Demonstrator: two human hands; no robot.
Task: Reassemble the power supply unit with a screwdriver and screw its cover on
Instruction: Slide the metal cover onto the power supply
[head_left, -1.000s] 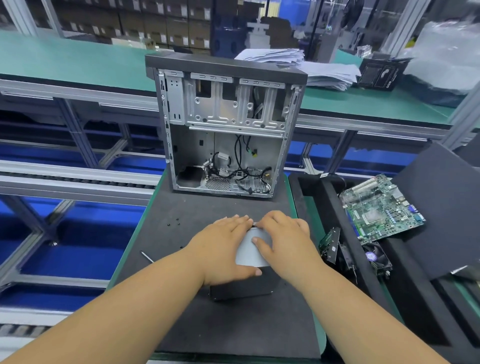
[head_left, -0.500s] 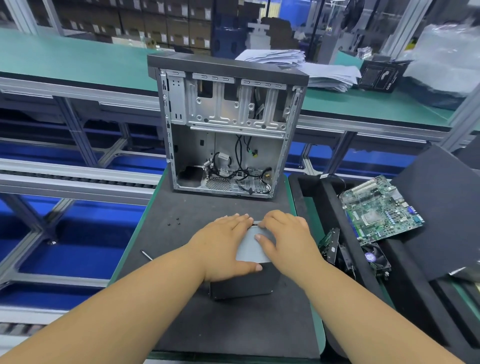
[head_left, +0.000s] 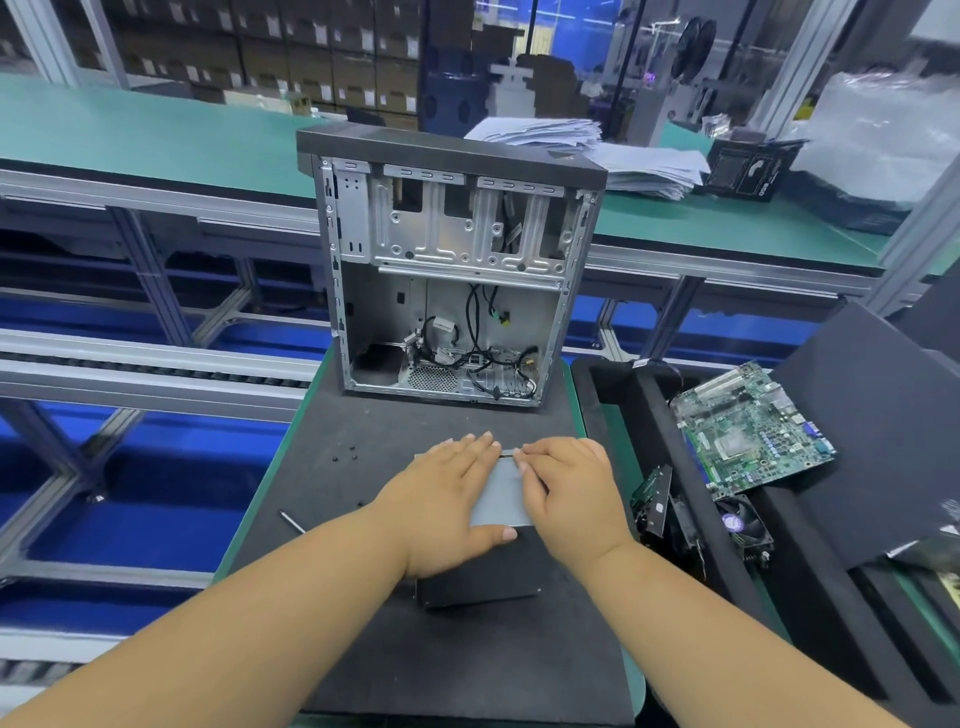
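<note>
2 hands (head_left: 447, 499) (head_left: 566, 493) stay pressing the cover (head_left: 501, 499), fingers seemingly flat, barely shifted.

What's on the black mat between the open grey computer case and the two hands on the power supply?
Head view: only bare black mat between the open grey computer case and the left hand and right hand.

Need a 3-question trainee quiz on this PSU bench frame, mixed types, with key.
1. True or false: both hands rest on the grey metal power supply cover.
2. Where does the slim metal screwdriver lie? A) in the right hand B) on the black foam mat, on the left hand's side C) inside the open grey computer case
3. Fill in: the green motherboard lies to the person's ____.

Key: 1 true; 2 B; 3 right.
</note>
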